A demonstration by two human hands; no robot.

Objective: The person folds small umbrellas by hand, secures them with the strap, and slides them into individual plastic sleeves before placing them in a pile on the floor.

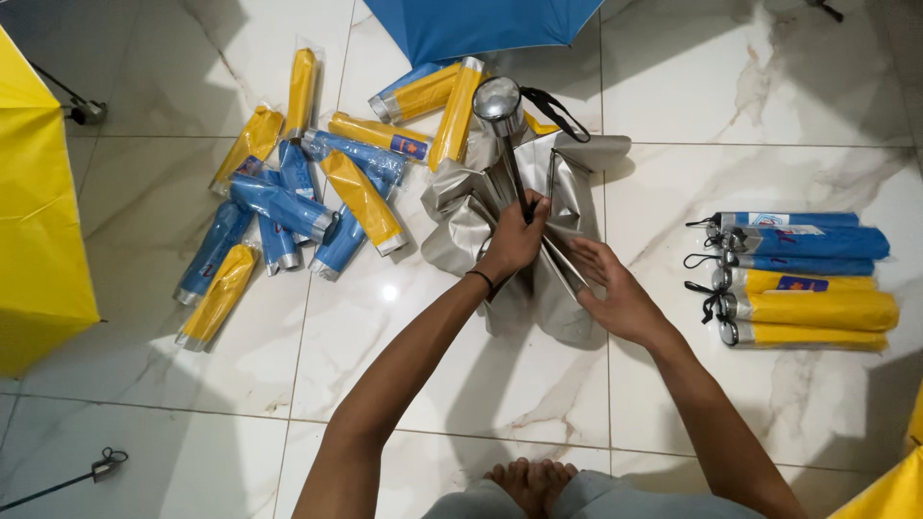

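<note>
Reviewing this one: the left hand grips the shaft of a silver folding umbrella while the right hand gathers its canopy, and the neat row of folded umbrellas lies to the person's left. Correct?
Not quite. The head view shows the neat row of folded umbrellas on the person's right; the loose pile of sleeved umbrellas is on the left. The rest holds: left hand on the shaft, right hand on the silver canopy.

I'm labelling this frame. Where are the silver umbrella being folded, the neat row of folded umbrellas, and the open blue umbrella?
silver umbrella (pixel 567 197), head view, on its grey canopy fabric.
row of folded umbrellas (pixel 817 309), head view, on a yellow one.
open blue umbrella (pixel 481 24), head view, on its canopy.
</note>
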